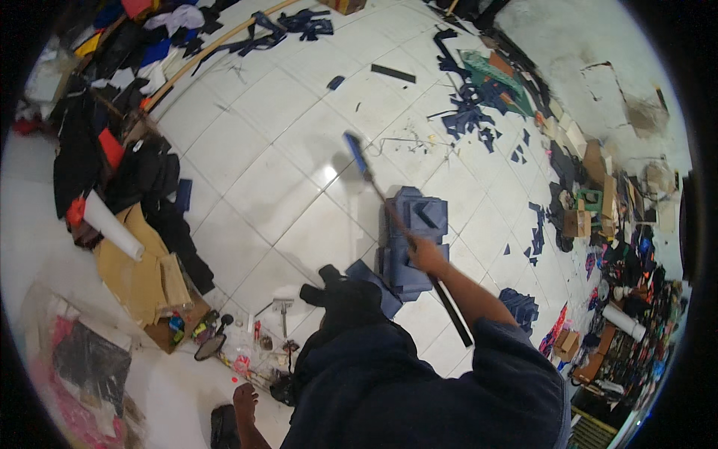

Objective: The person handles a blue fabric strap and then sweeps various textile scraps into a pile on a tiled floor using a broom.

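My right hand (428, 257) is closed around the handle of a long-handled brush (387, 202) with a blue head. The head is over the tiled floor, up and to the left of the hand. Under the hand and handle lies a stack of dark blue cut pieces (407, 278), with a loose piece leaning at its left side. Below the hand runs a black strip (454, 318); I cannot tell whether it belongs to the handle. My left hand (244, 402) hangs at the lower left with fingers loosely bent and nothing visible in it, near small tools on the floor.
Dark blue scraps (471, 108) lie scattered at the far right. Heaped clothes and a cardboard box (134, 277) line the left. A round mirror (211, 346) stands among small items near my left hand. Boxes and piled goods (636, 329) run along the right wall.
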Tool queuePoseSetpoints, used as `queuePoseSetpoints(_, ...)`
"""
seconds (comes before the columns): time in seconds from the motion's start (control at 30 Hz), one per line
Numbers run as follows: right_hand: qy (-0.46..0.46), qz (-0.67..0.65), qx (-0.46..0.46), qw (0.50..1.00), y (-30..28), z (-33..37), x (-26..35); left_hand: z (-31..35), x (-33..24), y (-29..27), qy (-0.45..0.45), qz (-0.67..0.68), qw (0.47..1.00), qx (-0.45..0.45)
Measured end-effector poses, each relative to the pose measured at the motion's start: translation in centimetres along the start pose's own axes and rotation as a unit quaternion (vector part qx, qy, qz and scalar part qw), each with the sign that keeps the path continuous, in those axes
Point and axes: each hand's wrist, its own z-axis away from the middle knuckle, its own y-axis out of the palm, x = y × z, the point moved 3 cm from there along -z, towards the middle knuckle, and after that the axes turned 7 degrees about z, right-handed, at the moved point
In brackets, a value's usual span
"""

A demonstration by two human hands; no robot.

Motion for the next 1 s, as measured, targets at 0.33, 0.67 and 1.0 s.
queuePoseSetpoints(0.33,-0.029,0.217,0.126,0.967,2.1,-10.9,-0.1,-2.8,-11.2,2.5,0.056,-0.115,0.992,0.009)
queuePoseSetpoints(0.67,-0.020,-0.117,0.080,0.990,-10.7,-14.5,6.6,-6.0,-25.2,6.1,0.089,0.042,0.995,-0.027)
queuePoseSetpoints(1.0,-0.188,-0.251,0.478,0.820,0.0,-23.6,34.5,-7.0,-33.2,13.0,0.108,-0.125,0.986,0.037)
